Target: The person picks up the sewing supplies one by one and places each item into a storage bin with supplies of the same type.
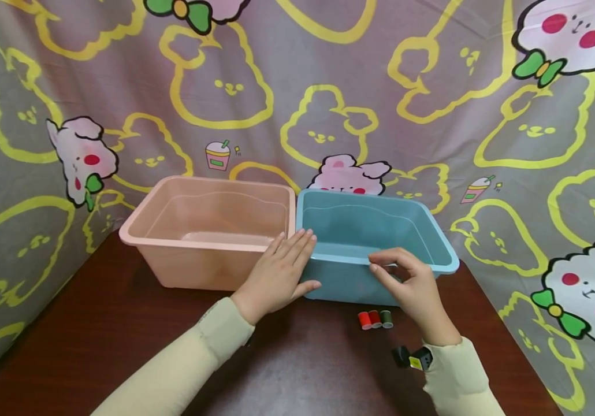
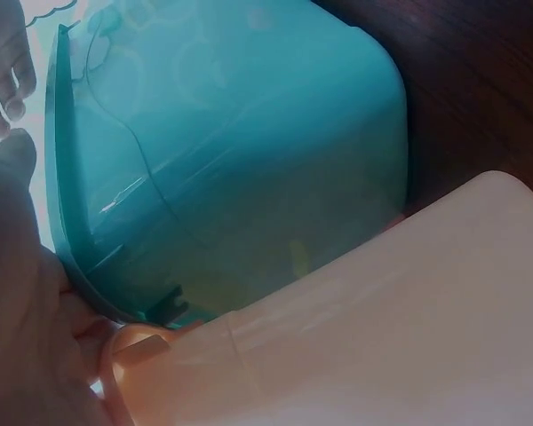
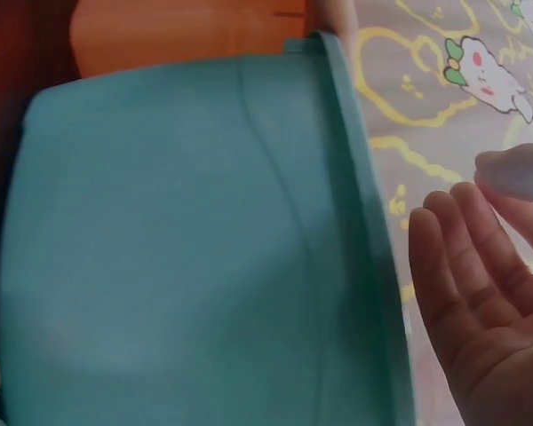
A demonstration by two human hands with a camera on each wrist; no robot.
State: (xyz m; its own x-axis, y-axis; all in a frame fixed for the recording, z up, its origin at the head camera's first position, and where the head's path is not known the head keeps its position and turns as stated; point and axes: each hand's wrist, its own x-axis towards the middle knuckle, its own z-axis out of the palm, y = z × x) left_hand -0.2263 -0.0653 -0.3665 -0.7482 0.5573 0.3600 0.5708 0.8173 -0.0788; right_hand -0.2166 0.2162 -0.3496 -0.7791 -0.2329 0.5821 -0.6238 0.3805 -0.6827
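A pink plastic basin (image 1: pixel 188 263) and a blue one (image 1: pixel 349 283) stand side by side on the table, their rims meeting. My left hand (image 1: pixel 279 271) lies with straight fingers over the place where the rims meet; the left wrist view shows its edge close to the blue basin (image 2: pixel 231 160). Just over the blue basin's front rim is my right hand (image 1: pixel 406 277), fingers loosely bent and nothing visible in them. From the right wrist view, that hand (image 3: pixel 489 311) appears beside the rim, apart from it. Below it lie three thread spools: bright red (image 1: pixel 364 320), dark red (image 1: pixel 375 319) and dark green (image 1: pixel 386 319).
Behind the basins and along both sides hangs a grey curtain (image 1: pixel 328 63) with yellow bunny outlines. The dark reddish-brown table (image 1: pixel 297 370) shines in front. A small black device (image 1: pixel 421 358) with a yellow label is strapped at the right wrist.
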